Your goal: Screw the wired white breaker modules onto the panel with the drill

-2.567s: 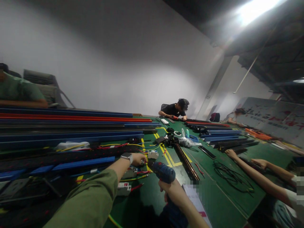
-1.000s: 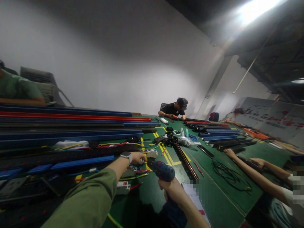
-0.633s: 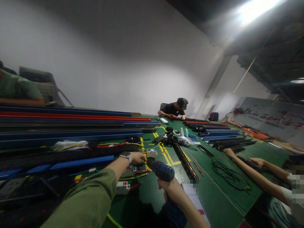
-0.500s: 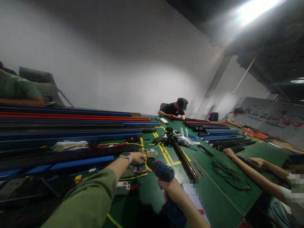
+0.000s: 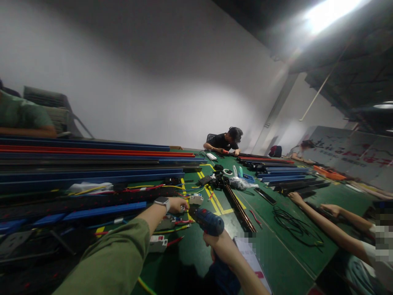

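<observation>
My right hand is wrapped round the grip of a blue cordless drill, which points left and away. The drill's dark chuck end is close to the fingers of my left hand. Those fingers are closed on a small grey-and-white circuit breaker, mostly hidden by the hand. Just beyond the drill tip lies another circuit breaker. A third breaker with a red switch is below my left wrist, a red wire coming out of it.
Long blue rails and red rails fill the left side. Copper-coloured bars, a phone and a coiled black cable lie to the right. A co-worker's hand rests on the green table; another person sits opposite.
The drill and my right hand have shifted very slightly left. My left hand stays nearly where it was, with its fingers still closed.
</observation>
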`<state>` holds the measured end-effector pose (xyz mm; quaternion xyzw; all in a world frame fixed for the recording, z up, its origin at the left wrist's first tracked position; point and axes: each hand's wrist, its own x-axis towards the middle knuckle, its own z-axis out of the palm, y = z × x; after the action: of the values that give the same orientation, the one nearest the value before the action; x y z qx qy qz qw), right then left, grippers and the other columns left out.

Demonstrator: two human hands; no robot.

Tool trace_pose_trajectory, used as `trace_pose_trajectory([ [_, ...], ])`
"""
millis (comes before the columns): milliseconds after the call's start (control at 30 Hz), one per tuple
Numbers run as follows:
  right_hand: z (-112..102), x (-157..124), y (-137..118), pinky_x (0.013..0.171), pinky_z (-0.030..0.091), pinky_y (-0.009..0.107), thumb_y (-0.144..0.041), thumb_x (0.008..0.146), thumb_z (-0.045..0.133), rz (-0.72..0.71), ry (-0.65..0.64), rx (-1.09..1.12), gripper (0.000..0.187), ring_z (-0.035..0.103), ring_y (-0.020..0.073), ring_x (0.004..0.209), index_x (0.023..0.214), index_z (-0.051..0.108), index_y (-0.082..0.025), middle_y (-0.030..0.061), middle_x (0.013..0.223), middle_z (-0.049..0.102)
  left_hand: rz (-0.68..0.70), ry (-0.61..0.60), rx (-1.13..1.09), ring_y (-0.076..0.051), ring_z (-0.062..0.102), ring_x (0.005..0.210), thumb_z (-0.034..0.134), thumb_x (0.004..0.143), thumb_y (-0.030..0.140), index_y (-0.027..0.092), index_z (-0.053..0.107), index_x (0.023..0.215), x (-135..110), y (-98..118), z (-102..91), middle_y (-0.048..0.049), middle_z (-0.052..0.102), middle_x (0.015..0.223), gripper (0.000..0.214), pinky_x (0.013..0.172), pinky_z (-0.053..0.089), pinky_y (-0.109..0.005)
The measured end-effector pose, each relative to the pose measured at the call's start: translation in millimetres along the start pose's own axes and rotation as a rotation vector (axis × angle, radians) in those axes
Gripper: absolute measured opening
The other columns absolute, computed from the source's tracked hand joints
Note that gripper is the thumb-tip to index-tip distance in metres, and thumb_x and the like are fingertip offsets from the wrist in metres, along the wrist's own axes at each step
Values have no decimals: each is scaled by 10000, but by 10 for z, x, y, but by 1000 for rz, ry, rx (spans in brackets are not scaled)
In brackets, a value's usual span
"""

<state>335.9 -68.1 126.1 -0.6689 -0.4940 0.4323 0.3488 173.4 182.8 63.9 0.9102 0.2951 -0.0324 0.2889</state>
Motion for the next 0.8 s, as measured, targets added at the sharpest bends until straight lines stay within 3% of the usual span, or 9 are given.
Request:
trace_pose_trajectory([
  [333, 10, 10, 30, 330, 314, 185, -245, 747, 546, -22, 12, 38, 109, 476, 64, 339, 843, 532, -196, -60, 680, 577, 52, -39, -7, -176, 645, 979, 590, 737, 87, 224, 680, 1180, 137, -168, 86, -10, 720, 1088, 472, 830, 489, -222],
  [567, -14, 10, 6, 360, 338, 203, -263, 755, 571, 8, -3, 21, 105, 493, 76, 373, 831, 540, -197, -46, 691, 588, 15, 13, -16, -166, 639, 920, 611, 747, 141, 218, 681, 1156, 10, -14, 23, -5, 722, 1024, 422, 800, 491, -208],
  [800, -27, -8, -36, 368, 329, 201, -267, 750, 571, 25, 3, 26, 107, 484, 71, 382, 831, 542, -202, -43, 704, 589, -1, -12, -26, -184, 642, 930, 653, 726, 150, 219, 694, 1116, -179, 210, -112, -3, 718, 991, 399, 814, 494, -227],
])
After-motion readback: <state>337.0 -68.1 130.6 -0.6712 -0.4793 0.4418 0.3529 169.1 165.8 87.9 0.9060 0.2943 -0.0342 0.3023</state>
